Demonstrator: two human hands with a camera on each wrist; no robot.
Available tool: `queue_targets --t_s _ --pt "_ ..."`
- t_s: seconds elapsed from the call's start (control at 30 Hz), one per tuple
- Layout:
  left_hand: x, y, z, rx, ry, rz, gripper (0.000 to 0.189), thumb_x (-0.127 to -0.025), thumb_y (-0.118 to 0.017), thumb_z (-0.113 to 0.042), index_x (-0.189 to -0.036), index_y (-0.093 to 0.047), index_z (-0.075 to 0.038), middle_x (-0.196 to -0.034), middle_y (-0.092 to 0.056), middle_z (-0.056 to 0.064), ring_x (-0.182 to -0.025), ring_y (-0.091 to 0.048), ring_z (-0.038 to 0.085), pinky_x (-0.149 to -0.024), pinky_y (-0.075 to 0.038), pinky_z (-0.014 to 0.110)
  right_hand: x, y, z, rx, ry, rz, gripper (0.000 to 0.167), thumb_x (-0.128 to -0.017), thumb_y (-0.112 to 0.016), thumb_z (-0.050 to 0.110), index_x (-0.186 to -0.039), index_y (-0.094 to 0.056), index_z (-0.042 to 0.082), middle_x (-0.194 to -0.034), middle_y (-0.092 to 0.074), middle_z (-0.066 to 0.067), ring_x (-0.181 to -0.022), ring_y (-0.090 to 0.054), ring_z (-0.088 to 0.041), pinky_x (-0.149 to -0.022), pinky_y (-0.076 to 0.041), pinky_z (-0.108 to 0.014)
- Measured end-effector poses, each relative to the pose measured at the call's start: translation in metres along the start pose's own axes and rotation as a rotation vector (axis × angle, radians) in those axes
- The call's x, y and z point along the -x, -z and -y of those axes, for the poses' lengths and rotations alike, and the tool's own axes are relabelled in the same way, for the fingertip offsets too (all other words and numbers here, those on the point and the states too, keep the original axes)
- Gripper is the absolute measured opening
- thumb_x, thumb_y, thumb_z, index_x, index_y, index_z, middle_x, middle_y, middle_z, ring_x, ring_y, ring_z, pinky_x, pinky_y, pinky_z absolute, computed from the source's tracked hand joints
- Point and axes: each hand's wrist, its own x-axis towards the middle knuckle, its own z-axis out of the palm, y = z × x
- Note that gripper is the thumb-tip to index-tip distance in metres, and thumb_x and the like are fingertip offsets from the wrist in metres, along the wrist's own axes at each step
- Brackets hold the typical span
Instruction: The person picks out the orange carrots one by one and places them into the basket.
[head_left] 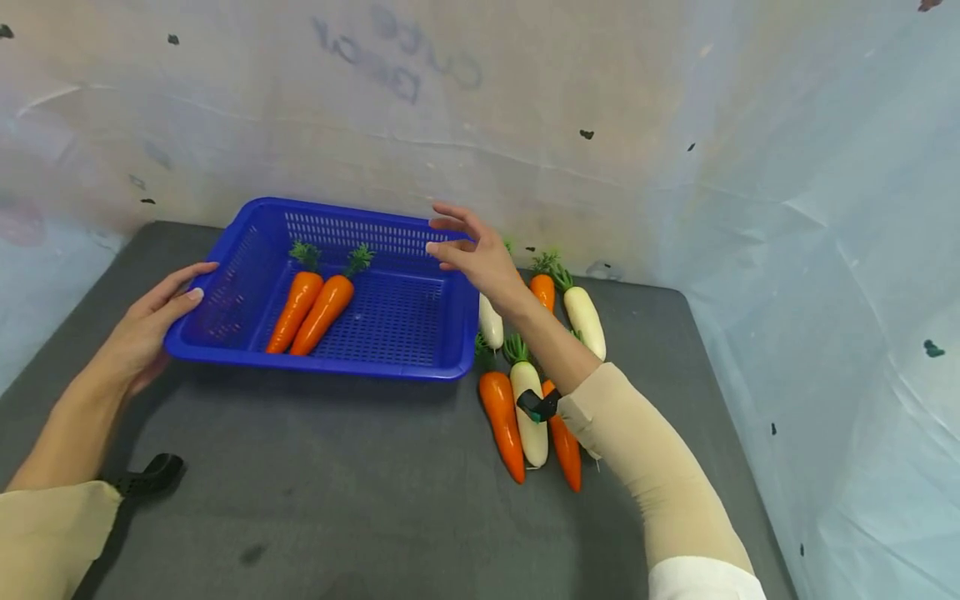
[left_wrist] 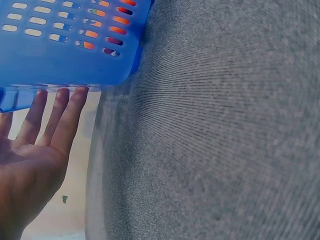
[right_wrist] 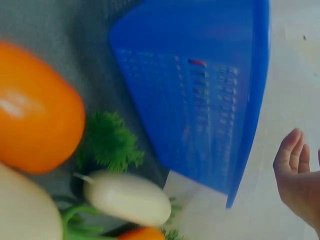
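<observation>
A blue plastic basket [head_left: 405,371] stands at the back left of the grey table, and two orange carrots [head_left: 324,315] with green tops lie inside it. At its left end my left hand [head_left: 146,329] holds the rim, thumb on top; in the left wrist view the fingertips meet the rim's underside. My right hand [head_left: 480,254] is raised over the basket's far right corner, fingers loosely bent and holding nothing. To the right of the basket, partly hidden by my right forearm, lie several carrots [head_left: 501,425] and white radishes [head_left: 585,321].
The grey table [head_left: 315,500] runs back to a pale plastic sheet [head_left: 225,125], marked with small dark spots, behind the basket. Another sheet [head_left: 825,250] hangs along the right side. The basket's right wall stands close beside the loose vegetables.
</observation>
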Motion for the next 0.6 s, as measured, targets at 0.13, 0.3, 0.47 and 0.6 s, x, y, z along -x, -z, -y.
queue_targets --t_s 0.13,0.3,0.47,0.6 --pt "0.001 0.001 -0.001 -0.002 -0.008 -0.002 0.049 -0.108 -0.042 -0.017 -0.155 -0.033 -0.024 -0.128 -0.051 -0.001 -0.093 -0.070 0.015 -0.065 -0.060 0.035 0.007 0.016 -0.002 -0.021 -0.007 -0.019 0.051 -0.097 -0.066 0.010 -0.145 -0.049 0.014 -0.143 -0.049 -0.019 -0.118 -0.058 -0.034 -0.093 -0.052 -0.044" --pt "0.000 0.001 -0.003 -0.064 -0.003 -0.019 0.049 -0.108 -0.044 -0.020 -0.155 -0.033 -0.026 -0.129 -0.048 -0.002 -0.093 -0.068 0.012 -0.066 -0.059 0.033 0.019 0.038 -0.009 -0.008 -0.010 -0.063 0.049 -0.097 -0.065 0.010 -0.143 -0.051 0.012 -0.143 -0.050 -0.018 -0.123 -0.053 -0.043 -0.096 -0.050 -0.048" --pt "0.001 -0.001 -0.003 -0.051 0.012 -0.026 0.049 -0.107 -0.045 -0.021 -0.155 -0.034 -0.027 -0.127 -0.050 -0.003 -0.091 -0.069 0.013 -0.066 -0.059 0.033 0.031 0.054 -0.015 0.058 -0.017 -0.114 0.045 -0.096 -0.067 0.012 -0.139 -0.055 0.014 -0.136 -0.057 -0.011 -0.116 -0.059 -0.037 -0.096 -0.049 -0.051" --pt "0.001 -0.002 -0.001 -0.031 0.013 -0.025 0.049 -0.107 -0.045 -0.021 -0.154 -0.034 -0.027 -0.127 -0.051 -0.003 -0.092 -0.069 0.013 -0.066 -0.059 0.033 0.040 0.063 -0.017 0.115 -0.021 -0.119 0.044 -0.096 -0.067 0.014 -0.139 -0.055 0.016 -0.133 -0.058 -0.009 -0.113 -0.061 -0.033 -0.096 -0.048 -0.055"
